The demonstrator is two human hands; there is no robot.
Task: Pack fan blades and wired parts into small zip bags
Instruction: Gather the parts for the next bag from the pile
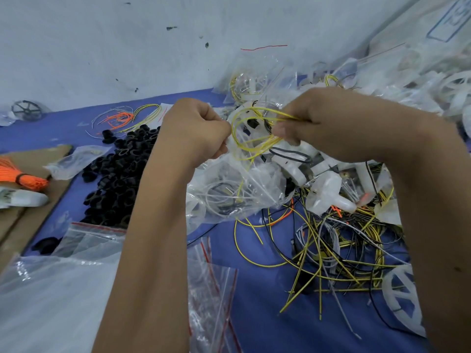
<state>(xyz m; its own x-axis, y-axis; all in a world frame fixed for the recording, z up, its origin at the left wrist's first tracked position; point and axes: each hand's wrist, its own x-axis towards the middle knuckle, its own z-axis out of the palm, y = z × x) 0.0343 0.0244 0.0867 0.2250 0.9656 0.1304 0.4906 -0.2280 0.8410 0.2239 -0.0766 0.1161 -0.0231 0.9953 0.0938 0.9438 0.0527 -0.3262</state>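
Observation:
My left hand (196,131) is curled and pinches the rim of a clear zip bag (229,184) that hangs below it, holding white and black wires. My right hand (313,123) pinches a coiled yellow wire (254,135) between the two hands, just above the bag's mouth. White plastic fan blades (328,189) lie under my right wrist. A tangle of yellow, black and grey wires (339,250) spreads on the blue table (260,314) below.
A heap of black rings (114,171) lies left of centre. Empty red-striped zip bags (211,289) sit near the front. Orange wire bundle (23,177) on cardboard at far left. Filled bags and white fan wheels (400,301) pile at the right.

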